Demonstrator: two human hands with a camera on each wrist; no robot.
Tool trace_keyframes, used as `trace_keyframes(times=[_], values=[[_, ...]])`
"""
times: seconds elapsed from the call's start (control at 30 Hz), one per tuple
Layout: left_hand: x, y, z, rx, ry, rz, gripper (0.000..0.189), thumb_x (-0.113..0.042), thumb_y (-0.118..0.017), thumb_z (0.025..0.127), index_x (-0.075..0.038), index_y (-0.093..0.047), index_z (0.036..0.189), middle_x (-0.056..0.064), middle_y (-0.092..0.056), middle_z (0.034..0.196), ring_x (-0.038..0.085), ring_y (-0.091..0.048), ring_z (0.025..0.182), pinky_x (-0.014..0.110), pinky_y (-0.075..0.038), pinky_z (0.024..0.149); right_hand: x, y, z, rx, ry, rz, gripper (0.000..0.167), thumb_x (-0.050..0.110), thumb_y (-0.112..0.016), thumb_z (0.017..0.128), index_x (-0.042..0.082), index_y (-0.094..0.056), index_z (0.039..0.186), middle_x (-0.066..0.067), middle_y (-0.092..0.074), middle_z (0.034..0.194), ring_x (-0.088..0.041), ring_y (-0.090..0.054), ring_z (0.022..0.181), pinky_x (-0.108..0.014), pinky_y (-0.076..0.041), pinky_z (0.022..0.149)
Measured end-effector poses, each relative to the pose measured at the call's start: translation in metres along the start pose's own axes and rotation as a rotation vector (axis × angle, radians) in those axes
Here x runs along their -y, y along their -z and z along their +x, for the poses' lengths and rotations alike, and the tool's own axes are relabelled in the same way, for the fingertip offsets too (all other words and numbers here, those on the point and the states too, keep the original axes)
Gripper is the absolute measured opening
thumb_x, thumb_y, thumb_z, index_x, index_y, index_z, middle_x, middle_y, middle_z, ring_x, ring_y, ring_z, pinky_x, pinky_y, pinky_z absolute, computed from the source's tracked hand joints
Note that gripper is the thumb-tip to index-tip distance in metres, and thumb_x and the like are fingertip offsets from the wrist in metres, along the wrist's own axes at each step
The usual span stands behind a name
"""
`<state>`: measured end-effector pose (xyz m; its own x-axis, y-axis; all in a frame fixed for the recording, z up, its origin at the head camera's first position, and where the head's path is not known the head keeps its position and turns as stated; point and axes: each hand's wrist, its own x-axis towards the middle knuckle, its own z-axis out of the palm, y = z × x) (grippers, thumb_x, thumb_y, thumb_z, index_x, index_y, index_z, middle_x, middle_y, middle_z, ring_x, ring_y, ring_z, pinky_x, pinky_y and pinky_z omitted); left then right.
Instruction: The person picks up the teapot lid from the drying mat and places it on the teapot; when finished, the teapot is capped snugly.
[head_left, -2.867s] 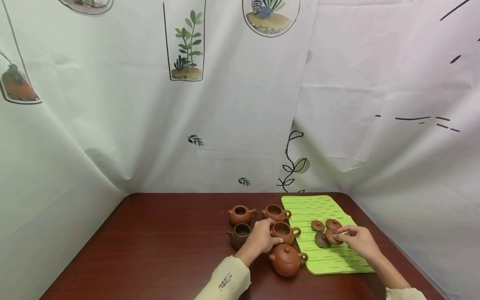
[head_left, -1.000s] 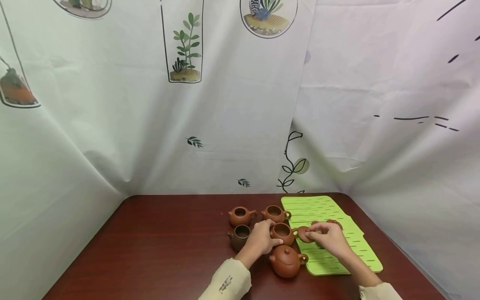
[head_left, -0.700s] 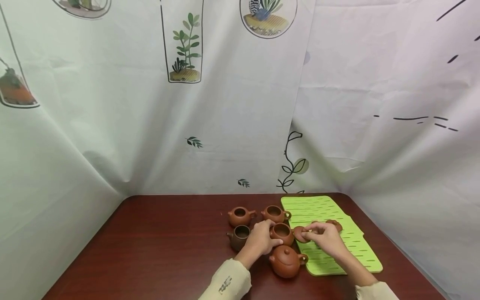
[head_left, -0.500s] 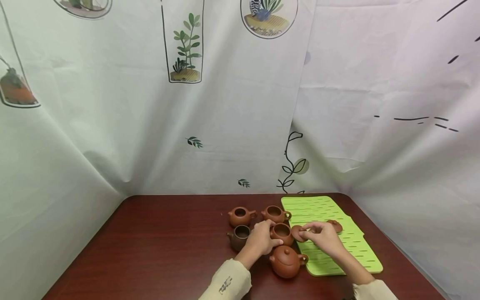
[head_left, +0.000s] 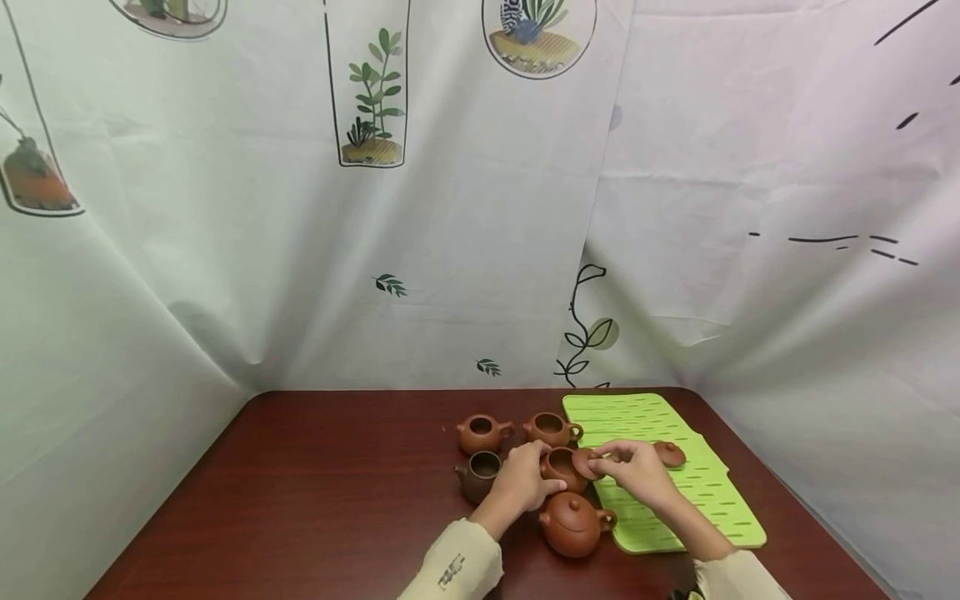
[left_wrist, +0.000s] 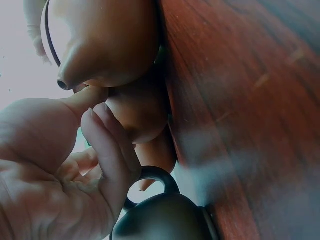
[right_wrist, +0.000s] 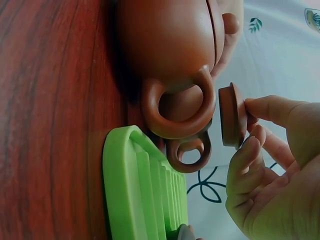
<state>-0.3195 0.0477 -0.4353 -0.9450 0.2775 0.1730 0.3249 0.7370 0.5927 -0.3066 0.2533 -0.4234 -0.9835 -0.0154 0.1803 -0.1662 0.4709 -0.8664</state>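
My left hand (head_left: pixel 519 479) grips a small reddish-brown clay teapot (head_left: pixel 566 482) from its spout side, thumb in front and fingers behind. That teapot has no lid on, and its handle is hidden behind the right hand's lid. Between thumb and fingers, my right hand (head_left: pixel 637 473) pinches a round clay lid (head_left: pixel 587 463) by its knob; the lid is tilted and overlaps the teapot's right rim. In the right wrist view this lid (right_wrist: pixel 231 115) is held on edge, apart from the teapot handle (right_wrist: pixel 178 107) of the nearest pot. A lidded teapot (head_left: pixel 573 529) stands just in front.
A dark brown lidless teapot (head_left: pixel 477 477) stands left of my left hand. Two more lidless reddish teapots, one at back left (head_left: pixel 481 435) and one at back right (head_left: pixel 549 427), stand behind. Another lid (head_left: pixel 669 454) lies on the green ridged mat (head_left: pixel 712 508) at the right.
My right hand has lifted the lid from the group on the mat and carried it left to the teapot's rim. The left hand has stayed on the teapot.
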Motion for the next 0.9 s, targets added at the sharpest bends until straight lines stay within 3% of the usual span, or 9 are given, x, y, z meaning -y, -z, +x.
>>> trace_keyframes(times=[0.2,0.47,0.9], values=[[0.0,0.0,0.0,0.001,0.003,0.006,0.052,-0.034,-0.082,0.083,-0.011,-0.063,0.125,0.008,-0.064,0.118,0.027,-0.064,0.106,0.041,-0.054,0.081,0.002,-0.004,0.002,0.001,0.017,-0.009,0.016,0.015,-0.08,0.084,0.005,-0.076,0.096,-0.016,-0.063,0.073,-0.013,-0.049,0.053,-0.027,-0.043,0.05],[-0.002,0.0,0.0,-0.003,0.004,0.022,0.051,-0.033,-0.082,0.083,-0.011,-0.063,0.124,0.008,-0.064,0.117,0.027,-0.064,0.104,0.041,-0.054,0.08,0.005,-0.01,0.005,0.005,0.043,-0.018,0.019,0.017,-0.08,0.084,0.004,-0.076,0.098,-0.005,-0.065,0.076,-0.03,-0.062,0.069,-0.039,-0.054,0.061],[-0.002,0.001,0.0,-0.005,-0.005,0.027,0.051,-0.034,-0.081,0.083,-0.011,-0.063,0.125,0.007,-0.064,0.115,0.027,-0.065,0.101,0.041,-0.055,0.078,0.005,-0.015,0.009,0.005,0.004,-0.035,0.019,0.02,-0.08,0.085,0.009,-0.076,0.1,-0.005,-0.065,0.079,-0.027,-0.063,0.063,-0.031,-0.045,0.044]])
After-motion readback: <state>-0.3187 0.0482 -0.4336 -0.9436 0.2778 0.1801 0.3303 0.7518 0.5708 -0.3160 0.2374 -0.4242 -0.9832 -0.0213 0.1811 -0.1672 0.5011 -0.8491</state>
